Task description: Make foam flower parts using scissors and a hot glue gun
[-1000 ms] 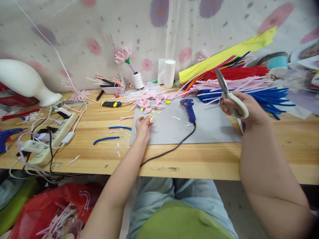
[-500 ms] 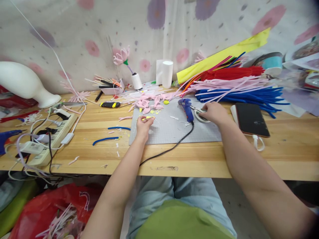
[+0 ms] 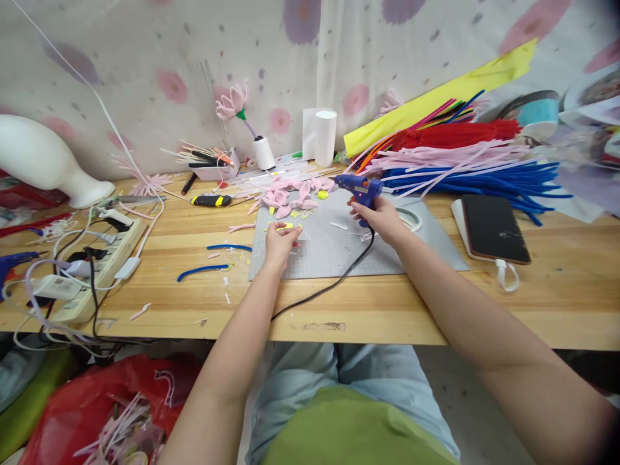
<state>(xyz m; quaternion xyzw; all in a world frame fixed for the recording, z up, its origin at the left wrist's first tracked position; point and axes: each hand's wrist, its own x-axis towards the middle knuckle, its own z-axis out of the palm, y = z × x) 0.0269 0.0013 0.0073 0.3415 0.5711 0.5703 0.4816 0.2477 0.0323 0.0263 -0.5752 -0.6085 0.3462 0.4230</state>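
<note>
My right hand (image 3: pixel 380 216) is wrapped round the grip of a blue hot glue gun (image 3: pixel 364 188), raised a little above the grey cutting mat (image 3: pixel 329 255). Its nozzle points left, and a black cord runs down from the grip. Over the mat's left part, my left hand (image 3: pixel 281 242) pinches a small yellow piece (image 3: pixel 290 226) too small to make out fully. Pink fuzzy petals (image 3: pixel 281 197) lie just beyond that hand. Scissors (image 3: pixel 409 218) rest on the mat, partly hidden behind my right hand.
Bundles of blue pipe cleaners (image 3: pixel 475 181), pink and red ones lie at the back right. A phone (image 3: pixel 495 229) sits on the right. At the left are a power strip (image 3: pixel 104 271) with tangled cords and a yellow-black utility knife (image 3: pixel 211 201). A pink flower (image 3: pixel 233 103) stands behind.
My right hand has let go of the scissors and moved left to take the glue gun, which is now lifted and turned leftward. My left hand has stayed in nearly the same place.
</note>
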